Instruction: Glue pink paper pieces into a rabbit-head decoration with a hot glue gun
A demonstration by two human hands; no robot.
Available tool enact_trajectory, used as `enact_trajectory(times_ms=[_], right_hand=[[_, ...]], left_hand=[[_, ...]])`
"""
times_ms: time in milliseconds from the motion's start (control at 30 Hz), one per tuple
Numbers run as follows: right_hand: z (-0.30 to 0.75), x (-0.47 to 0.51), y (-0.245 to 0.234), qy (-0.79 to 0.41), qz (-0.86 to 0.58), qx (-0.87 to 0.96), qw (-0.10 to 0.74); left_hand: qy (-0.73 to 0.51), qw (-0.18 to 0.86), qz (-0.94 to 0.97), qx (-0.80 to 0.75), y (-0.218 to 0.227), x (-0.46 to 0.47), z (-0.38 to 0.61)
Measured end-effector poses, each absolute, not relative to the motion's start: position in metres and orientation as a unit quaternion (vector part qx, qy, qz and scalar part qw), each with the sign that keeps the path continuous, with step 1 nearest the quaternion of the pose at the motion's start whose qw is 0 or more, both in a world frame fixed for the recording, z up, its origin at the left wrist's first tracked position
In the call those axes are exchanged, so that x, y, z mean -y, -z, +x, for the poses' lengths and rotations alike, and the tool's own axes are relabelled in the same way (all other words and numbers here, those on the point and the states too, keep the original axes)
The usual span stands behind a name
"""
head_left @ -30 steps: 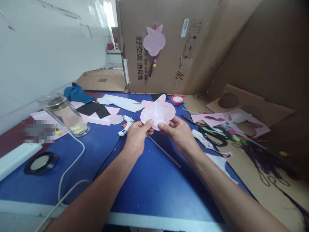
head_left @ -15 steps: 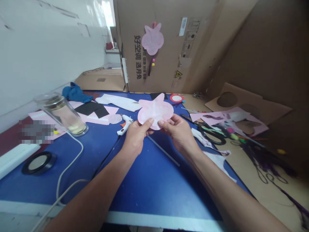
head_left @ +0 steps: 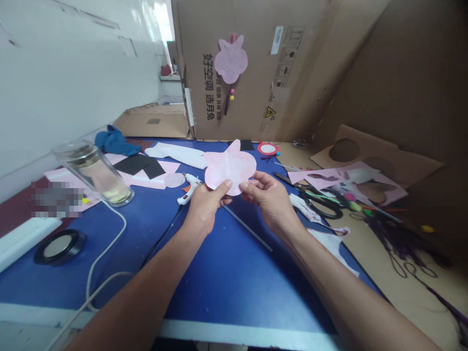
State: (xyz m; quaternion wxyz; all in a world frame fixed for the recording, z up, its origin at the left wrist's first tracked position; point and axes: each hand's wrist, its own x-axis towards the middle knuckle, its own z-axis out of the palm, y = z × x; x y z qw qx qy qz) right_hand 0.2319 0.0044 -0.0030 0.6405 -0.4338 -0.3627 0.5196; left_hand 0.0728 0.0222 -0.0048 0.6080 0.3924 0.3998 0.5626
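Observation:
A pink paper cutout [head_left: 229, 165] shaped like a round head with ears is held up above the blue table [head_left: 226, 278]. My left hand [head_left: 205, 207] pinches its lower edge with thumb and fingers. My right hand [head_left: 270, 199] pinches the same lower edge just to the right. A white glue gun [head_left: 188, 189] lies on the table just left of my left hand, its black cord running toward me. A thin clear stick [head_left: 248, 228] lies on the table under my hands.
A glass jar [head_left: 93, 171] stands at the left, a tape roll [head_left: 58, 246] nearer me. Black scissors [head_left: 318, 200], pink scraps [head_left: 329, 176] and beads lie at the right. A second pink cutout [head_left: 231, 59] hangs on the cardboard box [head_left: 256, 68] behind.
The pink cutout has shifted slightly left and tilted between my fingers; both hands stay in nearly the same place.

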Motion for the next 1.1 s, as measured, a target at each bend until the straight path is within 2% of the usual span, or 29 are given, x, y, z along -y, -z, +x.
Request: enact_trajectory(times_ms=[567, 1100], right_hand=[[0.2343, -0.0041, 0.0036, -0.527, -0.421, 0.332, 0.659], [0.2357, -0.0035, 0.0012, -0.481, -0.436, 0.363, 0.668]], left_hand=[[-0.549, 0.618, 0.394, -0.4, 0.0081, -0.0232, 0.0743], [-0.534, 0.62, 0.396, -0.416, 0.0081, -0.0242, 0.0712]])
